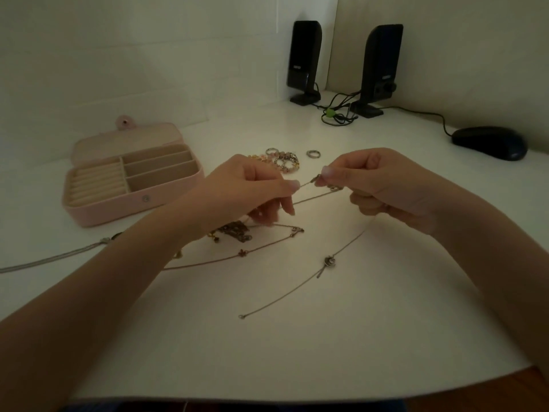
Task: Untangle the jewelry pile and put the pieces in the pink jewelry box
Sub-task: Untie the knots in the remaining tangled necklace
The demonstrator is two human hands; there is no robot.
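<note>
The pink jewelry box (89, 215) lies open at the left, its beige compartments holding nothing. My left hand (246, 188) and my right hand (377, 185) hover above the table, each pinching the same thin silver chain (309, 199) near its clasp. That chain trails down to a small round pendant (330, 261) and ends in a loop near the table's middle. Under my left hand lies a dark tangled pile (234, 231), with a thin rose-gold chain (237, 257) running out of it. Beaded bracelets (285, 162) and two rings (312, 154) sit behind my hands.
A thick silver snake chain (50, 258) runs off the left edge. Two black speakers (304, 60) with bundled cables (337, 114) stand at the back against the wall. A dark computer mouse (490, 142) rests at the right. The white table's front edge curves near the bottom.
</note>
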